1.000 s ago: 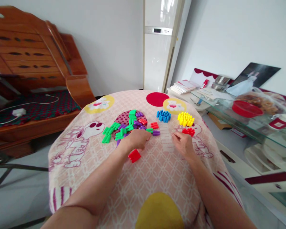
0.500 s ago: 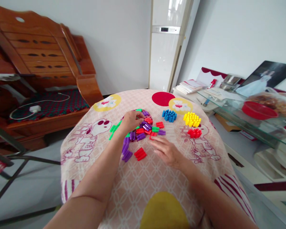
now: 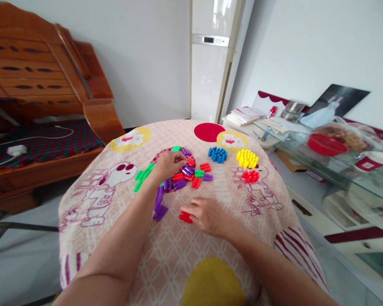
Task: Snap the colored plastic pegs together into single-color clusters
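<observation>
My left hand [image 3: 169, 165] is closed over the far side of a heap of small plastic peg-like pieces; whatever its fingertips pinch is too small and hidden to name. Purple pieces [image 3: 187, 171], red pieces and green pieces [image 3: 198, 173] lie in joined rows beside and beneath it. Nearer me, my right hand [image 3: 207, 216] has its fingers closed on a row of red peg-like pieces [image 3: 185, 217], partly covered by the fingers. To the left of that row lie purple pieces [image 3: 160, 212]. A line of green pieces [image 3: 143, 175] runs left of my left wrist.
Blue pieces [image 3: 217, 154], yellow pieces [image 3: 247, 158] and red pieces [image 3: 250, 176] stand upright in groups at the right of the patterned tablecloth [image 3: 166, 255]. Right of the table is a glass shelf [image 3: 293, 151] with a red bowl [image 3: 327, 144]. A wooden bench [image 3: 32, 80] stands at left.
My right hand has moved from the heap towards me and onto the red row, which has shifted slightly right and nearer. My left hand stays over the heap. The view has turned right.
</observation>
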The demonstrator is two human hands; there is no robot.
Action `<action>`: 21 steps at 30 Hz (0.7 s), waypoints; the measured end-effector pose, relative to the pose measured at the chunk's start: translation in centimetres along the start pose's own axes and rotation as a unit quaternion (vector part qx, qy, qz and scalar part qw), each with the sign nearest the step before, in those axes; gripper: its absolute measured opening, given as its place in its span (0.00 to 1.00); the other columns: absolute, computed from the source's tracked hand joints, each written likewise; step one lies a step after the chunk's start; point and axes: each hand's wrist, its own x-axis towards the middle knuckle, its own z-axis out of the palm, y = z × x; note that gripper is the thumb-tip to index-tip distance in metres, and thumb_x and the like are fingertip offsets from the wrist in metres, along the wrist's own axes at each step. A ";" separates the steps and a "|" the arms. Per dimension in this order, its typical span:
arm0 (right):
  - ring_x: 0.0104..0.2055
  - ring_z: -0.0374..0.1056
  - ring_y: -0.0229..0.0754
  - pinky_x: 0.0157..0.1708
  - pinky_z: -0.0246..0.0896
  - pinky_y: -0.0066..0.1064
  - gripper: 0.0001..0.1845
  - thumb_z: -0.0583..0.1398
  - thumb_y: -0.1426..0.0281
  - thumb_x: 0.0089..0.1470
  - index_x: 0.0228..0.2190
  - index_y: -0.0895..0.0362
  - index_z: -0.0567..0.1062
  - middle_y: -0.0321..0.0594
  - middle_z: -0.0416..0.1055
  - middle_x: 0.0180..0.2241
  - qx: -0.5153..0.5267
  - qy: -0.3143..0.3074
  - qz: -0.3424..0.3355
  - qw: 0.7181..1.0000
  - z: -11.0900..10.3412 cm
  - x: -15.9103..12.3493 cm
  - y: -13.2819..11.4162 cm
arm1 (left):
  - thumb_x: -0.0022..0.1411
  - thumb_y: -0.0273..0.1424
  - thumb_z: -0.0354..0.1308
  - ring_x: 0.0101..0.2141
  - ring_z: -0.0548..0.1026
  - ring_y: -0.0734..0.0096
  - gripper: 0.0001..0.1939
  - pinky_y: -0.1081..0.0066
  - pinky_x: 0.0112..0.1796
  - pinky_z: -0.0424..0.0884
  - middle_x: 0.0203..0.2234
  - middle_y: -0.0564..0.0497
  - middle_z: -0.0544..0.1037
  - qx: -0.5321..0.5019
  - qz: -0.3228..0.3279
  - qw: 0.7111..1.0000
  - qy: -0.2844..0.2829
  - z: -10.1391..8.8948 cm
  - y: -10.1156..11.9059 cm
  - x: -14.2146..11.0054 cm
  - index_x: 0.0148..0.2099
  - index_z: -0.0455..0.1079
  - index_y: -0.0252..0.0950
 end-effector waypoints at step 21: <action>0.33 0.75 0.47 0.33 0.63 0.33 0.11 0.63 0.63 0.51 0.32 0.56 0.84 0.46 0.81 0.32 -0.087 0.291 0.468 0.830 -5.6 -6.2 11.8 | 0.54 0.35 0.57 0.29 0.77 0.69 0.12 0.74 0.32 0.68 0.26 0.52 0.81 -0.008 -0.006 1.000 -0.009 0.1 -0.1 0.0 0.35 0.79 0.36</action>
